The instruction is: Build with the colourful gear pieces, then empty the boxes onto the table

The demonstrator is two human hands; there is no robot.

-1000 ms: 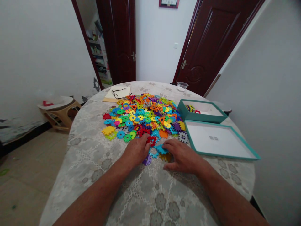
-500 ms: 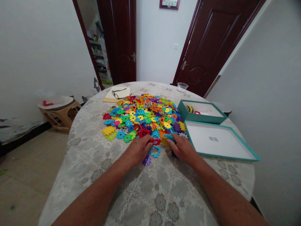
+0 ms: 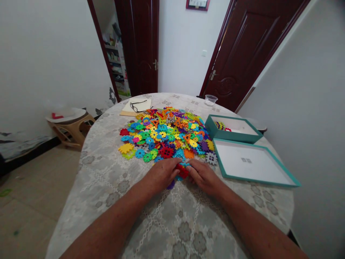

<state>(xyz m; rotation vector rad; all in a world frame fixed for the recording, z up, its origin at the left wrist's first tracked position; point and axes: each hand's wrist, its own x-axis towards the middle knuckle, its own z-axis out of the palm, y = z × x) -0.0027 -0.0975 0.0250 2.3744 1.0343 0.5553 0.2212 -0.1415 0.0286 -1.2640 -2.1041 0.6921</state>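
In front of the pile of plastic building pieces (image 3: 164, 135), my two hands meet over the near part of the table. My left hand (image 3: 164, 173) is closed on a red plastic building piece (image 3: 183, 172). Fingers of my right hand (image 3: 202, 174) pinch a blue plastic building piece (image 3: 185, 164) against the red one's upper edge; whether the two are joined I cannot tell. A purple disc (image 3: 170, 185) lies on the cloth below my left hand, partly covered. Just beyond my right hand is a grey square piece (image 3: 211, 158).
An open teal box (image 3: 234, 136) with a few pieces inside stands at the right, its lid (image 3: 256, 162) lying in front. Glasses (image 3: 137, 106) rest on paper at the back left. A clear plastic cup (image 3: 210, 100) stands near the far edge.
My right hand has moved left with the blue piece, up to the red piece. The red piece is now turned more toward me. The view has shifted slightly.
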